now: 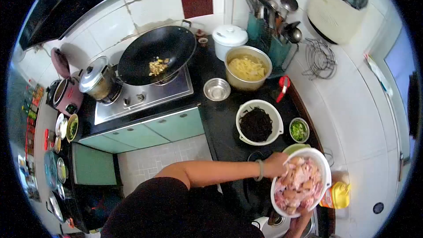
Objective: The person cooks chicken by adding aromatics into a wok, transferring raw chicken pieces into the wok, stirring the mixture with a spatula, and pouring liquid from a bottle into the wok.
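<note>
A white bowl (326, 167) full of raw, pinkish meat pieces (299, 185) is tilted between my two hands, above the right-hand counter. My left hand (275, 165), with a band at the wrist, grips the rim on the bowl's upper left side. At the bowl's lower edge my right hand (302, 221) holds it from beneath, its fingers partly hidden. Just behind the bowl, a green bowl (296, 148) shows only in part. Closest beyond are a white basin (275, 117) of dark shredded strips and a small metal bowl (299, 130) of chopped greens.
A black wok (136, 48) holding chopped bits sits on the stove (145, 105), beside a lidded pot (94, 77). Along the counter stand a pot of pale yellow slices (247, 69), a metal bowl (217, 89), red-handled scissors (283, 87) and a yellow-capped container (340, 195).
</note>
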The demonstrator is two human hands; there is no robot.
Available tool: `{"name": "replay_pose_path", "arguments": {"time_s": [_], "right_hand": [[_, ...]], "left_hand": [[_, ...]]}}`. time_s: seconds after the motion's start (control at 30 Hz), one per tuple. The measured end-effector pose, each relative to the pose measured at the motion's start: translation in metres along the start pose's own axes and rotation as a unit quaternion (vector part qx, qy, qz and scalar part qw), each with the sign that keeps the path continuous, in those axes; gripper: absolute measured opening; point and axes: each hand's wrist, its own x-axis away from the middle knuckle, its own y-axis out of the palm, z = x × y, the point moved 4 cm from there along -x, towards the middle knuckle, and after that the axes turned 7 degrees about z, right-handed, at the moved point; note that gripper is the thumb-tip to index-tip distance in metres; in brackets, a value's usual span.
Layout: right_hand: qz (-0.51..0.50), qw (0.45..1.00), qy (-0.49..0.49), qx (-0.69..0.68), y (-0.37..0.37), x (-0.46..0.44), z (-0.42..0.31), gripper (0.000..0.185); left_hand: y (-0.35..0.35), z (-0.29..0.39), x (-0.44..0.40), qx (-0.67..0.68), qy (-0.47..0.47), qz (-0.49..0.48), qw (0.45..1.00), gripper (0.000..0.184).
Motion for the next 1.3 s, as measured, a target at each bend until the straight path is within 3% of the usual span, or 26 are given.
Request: {"name": "replay_pose_path", "arguments": {"time_s": [0.07, 0.1, 0.13, 0.17, 0.23, 0.27, 0.3, 0.37, 0.43, 0.5, 0.57, 0.63, 0.7, 0.77, 0.83, 0.9, 1.07, 1.1, 1.13, 1.2, 1.23, 1.3], "right_hand": [[-0.009, 0.998, 0.033, -0.048, 0.012, 0.008, 0.006, 0.066], [0.049, 0.99, 0.113, -0.071, -0.027, -0.001, 0.035, 0.068], [0.062, 0.986, 0.133, -0.074, -0.044, 0.0, 0.058, 0.066], [0.078, 0.982, 0.151, -0.078, -0.038, 0.006, 0.059, 0.064], [0.076, 0.991, 0.095, 0.047, -0.01, 0.034, 0.044, 0.059], [0.036, 0.982, 0.177, 0.05, -0.039, 0.024, 0.074, 0.057], [0.036, 0.983, 0.17, 0.051, -0.038, 0.021, 0.082, 0.057], [0.061, 0.988, 0.134, 0.04, -0.01, 0.028, 0.084, 0.055], [0.057, 0.989, 0.131, 0.039, 0.076, 0.052, 0.05, 0.058], [-0.053, 0.998, 0.021, -0.041, 0.16, 0.066, 0.024, 0.069], [-0.049, 0.997, 0.057, 0.031, 0.177, 0.043, 0.038, 0.069], [-0.091, 0.995, 0.027, 0.014, 0.251, 0.052, 0.024, 0.065], [-0.135, 0.99, 0.038, 0.027, 0.3, 0.04, 0.027, 0.062], [-0.193, 0.98, 0.028, 0.048, 0.357, 0.035, 0.023, 0.059], [-0.248, 0.968, 0.014, 0.023, 0.417, 0.029, 0.02, 0.055], [-0.283, 0.957, 0.0, 0.068, 0.479, 0.045, 0.01, 0.033], [-0.349, 0.934, 0.074, 0.006, 0.591, 0.053, 0.023, 0.054], [-0.332, 0.939, 0.09, -0.005, 0.601, 0.032, 0.037, 0.055], [-0.322, 0.942, 0.095, 0.02, 0.614, 0.022, 0.046, 0.054], [-0.314, 0.943, 0.1, 0.047, 0.641, 0.025, 0.049, 0.054], [-0.328, 0.939, 0.079, 0.062, 0.655, 0.038, 0.048, 0.053], [-0.343, 0.934, 0.058, 0.08, 0.676, 0.048, 0.048, 0.052]], "left_hand": [[-0.02, 0.021, 0.014, 0.003, 0.069, 0.039, 0.997, 0.02], [-0.022, 0.023, 0.018, 0.007, 0.105, 0.049, 0.993, 0.02], [-0.029, 0.025, 0.021, 0.012, 0.111, 0.053, 0.992, 0.02], [-0.035, 0.024, 0.026, 0.013, 0.1, 0.028, 0.995, 0.025], [-0.052, 0.025, 0.04, 0.018, 0.094, 0.003, 0.995, 0.03], [-0.066, 0.021, 0.049, 0.028, 0.033, -0.017, 0.999, 0.03], [-0.08, 0.016, 0.059, 0.036, -0.028, -0.037, 0.998, 0.03], [-0.098, -0.013, 0.076, 0.082, 0.016, 0.003, 0.997, 0.031], [-0.13, -0.019, 0.096, 0.129, 0.056, 0.041, 0.989, 0.032], [-0.181, -0.009, 0.119, 0.09, 0.016, 0.114, 0.989, 0.027], [-0.219, -0.027, 0.129, 0.095, 0.017, 0.18, 0.979, 0.024], [-0.27, -0.04, 0.141, 0.023, 0.008, 0.218, 0.976, 0.024], [-0.314, -0.036, 0.171, 0.288, -0.022, 0.21, 0.934, 0.024], [-0.353, -0.055, 0.204, 0.34, 0.027, 0.269, 0.901, 0.017], [-0.386, -0.076, 0.251, 0.304, 0.016, 0.3, 0.904, 0.016], [-0.406, -0.113, 0.304, 0.305, -0.04, 0.354, 0.883, 0.011], [-0.394, -0.282, 0.466, 0.351, -0.213, 0.529, 0.742, 0.003], [-0.383, -0.322, 0.506, 0.248, -0.32, 0.535, 0.742, 0.005], [-0.356, -0.37, 0.549, 0.266, -0.362, 0.575, 0.684, 0.014], [-0.306, -0.445, 0.622, -0.094, -0.494, 0.257, 0.826, 0.022], [-0.284, -0.476, 0.656, -0.257, -0.473, 0.109, 0.836, 0.029], [-0.246, -0.463, 0.689, -0.421, -0.416, -0.205, 0.78, 0.022]]}}
